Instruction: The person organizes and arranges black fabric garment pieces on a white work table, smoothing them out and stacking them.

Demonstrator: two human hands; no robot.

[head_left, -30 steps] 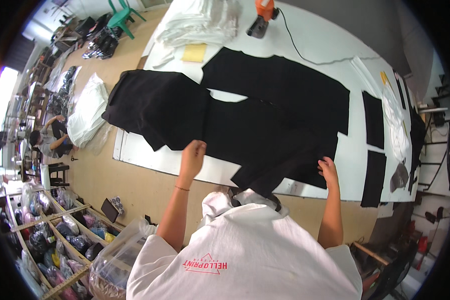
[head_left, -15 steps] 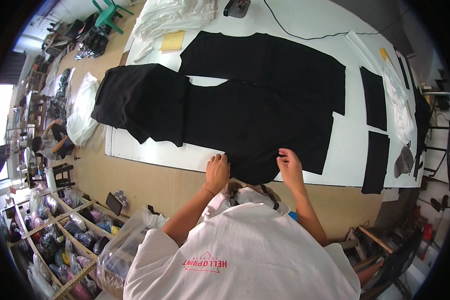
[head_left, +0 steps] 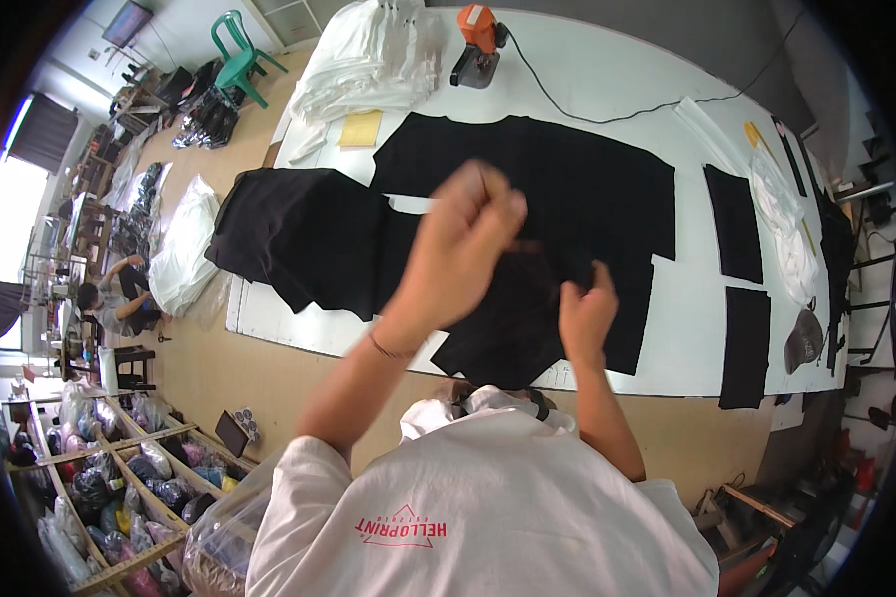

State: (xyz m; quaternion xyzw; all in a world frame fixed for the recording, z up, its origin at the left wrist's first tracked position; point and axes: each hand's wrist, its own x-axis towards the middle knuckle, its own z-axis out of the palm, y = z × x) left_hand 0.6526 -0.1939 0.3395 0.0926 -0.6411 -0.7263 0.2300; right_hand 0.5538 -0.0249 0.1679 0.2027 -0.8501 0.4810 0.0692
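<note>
Black cut fabric pieces (head_left: 587,164) lie across the white table, partly overlapping. A folded, rumpled black piece (head_left: 294,234) sits at their left end. Over the middle of the cloth my left hand (head_left: 468,224) is raised, blurred by motion, with its fingers curled closed. Whatever it may hold cannot be made out. My right hand (head_left: 589,308) is low over the near part of the black fabric, index finger and thumb apart. The near black piece (head_left: 498,348) reaches the table's front edge, close to my body.
An orange-and-black corded electric tool (head_left: 478,45) stands at the back, beside stacked white fabric (head_left: 363,65) and a yellow sheet (head_left: 360,128). Two black strips (head_left: 734,224) and a grey cap (head_left: 802,338) lie at right. A person (head_left: 114,298) sits far left, beyond a white bundle (head_left: 184,249).
My left hand has risen from the near fabric edge, moving up and away over the cloth. My right hand has shifted slightly farther in. The near fabric's edge has changed shape.
</note>
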